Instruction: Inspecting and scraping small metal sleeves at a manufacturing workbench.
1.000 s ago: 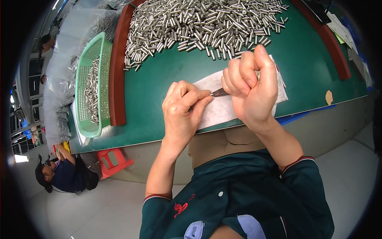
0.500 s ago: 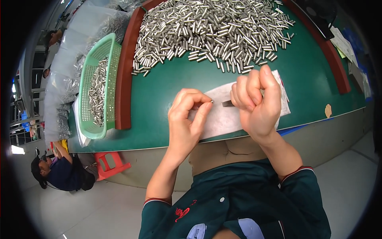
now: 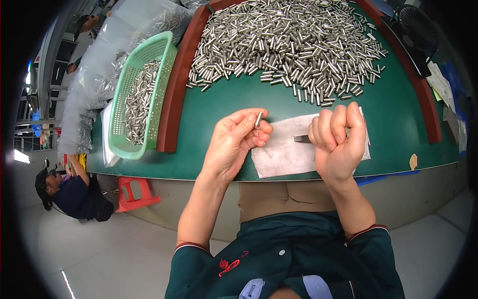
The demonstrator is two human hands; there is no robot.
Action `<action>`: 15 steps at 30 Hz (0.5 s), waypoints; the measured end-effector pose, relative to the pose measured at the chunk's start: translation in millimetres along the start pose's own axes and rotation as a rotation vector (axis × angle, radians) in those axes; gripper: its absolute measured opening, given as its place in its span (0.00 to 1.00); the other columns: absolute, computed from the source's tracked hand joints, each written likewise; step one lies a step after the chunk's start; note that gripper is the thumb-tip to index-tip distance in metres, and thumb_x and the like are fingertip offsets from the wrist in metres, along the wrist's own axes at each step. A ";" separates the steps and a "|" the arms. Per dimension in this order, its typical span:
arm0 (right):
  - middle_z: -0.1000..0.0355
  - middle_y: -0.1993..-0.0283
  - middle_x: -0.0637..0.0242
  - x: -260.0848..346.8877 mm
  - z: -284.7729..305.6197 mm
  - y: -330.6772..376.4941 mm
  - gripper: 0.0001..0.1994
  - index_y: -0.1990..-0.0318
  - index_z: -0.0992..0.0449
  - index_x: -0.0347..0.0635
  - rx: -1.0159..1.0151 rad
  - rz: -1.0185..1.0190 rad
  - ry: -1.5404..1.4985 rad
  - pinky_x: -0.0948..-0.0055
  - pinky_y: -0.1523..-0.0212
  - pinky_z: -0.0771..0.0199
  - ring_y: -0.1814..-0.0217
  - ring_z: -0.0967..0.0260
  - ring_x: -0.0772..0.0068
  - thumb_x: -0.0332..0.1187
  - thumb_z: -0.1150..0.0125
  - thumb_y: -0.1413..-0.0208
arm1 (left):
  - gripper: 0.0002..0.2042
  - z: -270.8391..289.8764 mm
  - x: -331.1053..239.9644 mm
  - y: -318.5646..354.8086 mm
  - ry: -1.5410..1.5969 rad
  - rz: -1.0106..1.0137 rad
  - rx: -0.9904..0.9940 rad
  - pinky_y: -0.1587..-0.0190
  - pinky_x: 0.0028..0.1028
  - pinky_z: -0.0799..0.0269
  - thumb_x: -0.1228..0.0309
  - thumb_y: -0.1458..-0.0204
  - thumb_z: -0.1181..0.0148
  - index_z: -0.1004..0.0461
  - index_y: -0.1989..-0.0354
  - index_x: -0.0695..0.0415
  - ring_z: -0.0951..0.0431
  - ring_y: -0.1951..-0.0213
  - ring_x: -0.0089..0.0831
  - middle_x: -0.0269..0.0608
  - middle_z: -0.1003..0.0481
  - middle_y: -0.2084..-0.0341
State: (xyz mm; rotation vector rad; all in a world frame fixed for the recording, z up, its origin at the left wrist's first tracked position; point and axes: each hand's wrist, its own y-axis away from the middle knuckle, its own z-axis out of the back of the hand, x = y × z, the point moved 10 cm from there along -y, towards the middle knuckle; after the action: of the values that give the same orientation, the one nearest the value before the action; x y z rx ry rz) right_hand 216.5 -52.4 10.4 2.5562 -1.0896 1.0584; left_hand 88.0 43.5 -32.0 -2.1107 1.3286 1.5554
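Nearest is the wearer's dark green shirt (image 3: 284, 249), with red embroidery on its front, and beyond it brown trousers (image 3: 269, 199) below the edge of a green counter (image 3: 214, 107). Both bare hands are raised over this edge. The left hand (image 3: 236, 142) pinches one short, shiny metal pin (image 3: 258, 119) between thumb and fingers, the pin tilted and its upper end showing. The right hand (image 3: 338, 142) is curled closed around a dark, flat-ended tool (image 3: 301, 138); its tip points toward the left hand, apart from the pin, and the rest is hidden in the fist.

Beneath the tool, a smudged whitish cloth (image 3: 279, 159) lies on the counter. Right of it, near the edge, is a small tan scrap (image 3: 413, 161).

Farther left, a pale green perforated basket (image 3: 115, 117) holds many similar pins, just beside a reddish-brown rail (image 3: 172, 109). Past the hands spreads a large heap of pins (image 3: 289, 45). A second rail (image 3: 411, 82) bounds the right side, with papers (image 3: 442, 87) and a black fan (image 3: 418, 25) near it.

Off to the left are a red stool (image 3: 139, 202), another person (image 3: 74, 194) in a dark top, and clear plastic bags (image 3: 109, 55) of metal pieces.
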 end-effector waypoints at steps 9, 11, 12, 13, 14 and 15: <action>0.57 0.91 0.74 -2.2 1.4 0.4 0.22 0.89 0.52 0.47 -0.011 -0.030 0.010 0.80 0.86 0.60 0.88 0.64 0.83 0.37 0.70 0.41 | 0.06 -18.2 -55.3 -37.4 -0.799 -0.325 -0.109 0.81 0.16 0.49 0.73 0.57 0.41 0.29 0.74 0.62 0.44 0.82 0.11 0.23 0.41 0.88; 0.57 0.91 0.74 -1.4 1.9 0.9 0.22 0.89 0.52 0.46 -0.014 -0.024 -0.009 0.80 0.87 0.59 0.88 0.62 0.83 0.36 0.69 0.41 | 0.09 -33.7 -64.8 -44.5 -1.150 -0.495 -0.143 0.82 0.24 0.44 0.73 0.62 0.38 0.28 0.71 0.61 0.41 0.86 0.20 0.31 0.41 0.90; 0.57 0.91 0.74 -1.3 1.6 1.1 0.22 0.89 0.52 0.46 -0.011 -0.027 -0.006 0.80 0.87 0.59 0.88 0.62 0.83 0.36 0.69 0.41 | 0.11 -42.0 -65.1 -46.8 -1.277 -0.567 -0.146 0.82 0.26 0.42 0.72 0.63 0.37 0.28 0.70 0.61 0.40 0.87 0.24 0.34 0.40 0.91; 0.56 0.91 0.74 -1.3 1.3 1.1 0.22 0.89 0.51 0.46 -0.009 -0.030 -0.003 0.80 0.87 0.59 0.88 0.62 0.83 0.36 0.69 0.41 | 0.12 -47.5 -62.3 -49.5 -1.364 -0.601 -0.143 0.80 0.31 0.40 0.71 0.64 0.36 0.28 0.69 0.61 0.36 0.86 0.34 0.40 0.38 0.91; 0.56 0.91 0.74 -2.0 1.4 1.3 0.22 0.89 0.51 0.47 -0.009 -0.040 0.020 0.80 0.86 0.60 0.88 0.64 0.83 0.37 0.70 0.41 | 0.11 -50.6 -58.1 -53.1 -1.428 -0.604 -0.135 0.79 0.33 0.38 0.71 0.62 0.37 0.29 0.71 0.62 0.32 0.84 0.38 0.42 0.34 0.89; 0.56 0.92 0.74 -2.9 1.2 1.3 0.22 0.89 0.51 0.48 -0.008 -0.051 0.042 0.80 0.86 0.60 0.89 0.66 0.83 0.39 0.71 0.41 | 0.10 -53.3 -57.5 -53.2 -1.427 -0.639 -0.125 0.79 0.33 0.37 0.72 0.62 0.38 0.30 0.73 0.62 0.31 0.83 0.39 0.44 0.33 0.88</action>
State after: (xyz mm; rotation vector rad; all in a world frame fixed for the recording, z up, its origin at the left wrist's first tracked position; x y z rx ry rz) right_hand 214.9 -52.3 7.5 2.5292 -1.0106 1.0885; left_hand 160.7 72.0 21.6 -0.7410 0.0443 2.0275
